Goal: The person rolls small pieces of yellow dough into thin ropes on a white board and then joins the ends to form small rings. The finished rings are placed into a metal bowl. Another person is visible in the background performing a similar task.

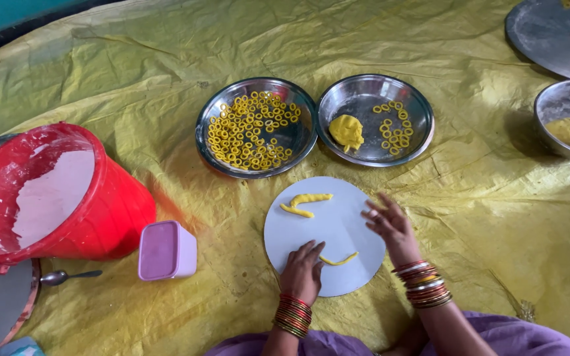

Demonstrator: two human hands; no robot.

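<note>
The person wears purple clothing across the lap. Both wrists carry thick stacks of bangles: red and gold on the left hand (303,270), red, gold and silver on the right hand (390,226).

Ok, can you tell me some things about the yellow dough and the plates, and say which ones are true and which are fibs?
1. The left hand presses on a thin dough strip on the round white board. True.
2. The red bucket stands upright. False: it is tipped on its side.
3. The steel plate nearest the bucket holds many small yellow rings. True.
4. The dough lump lies on the white board. False: it sits in the second steel plate, beside a few rings.
5. The right hand holds a spoon. False: the spoon lies by the bucket.
</note>
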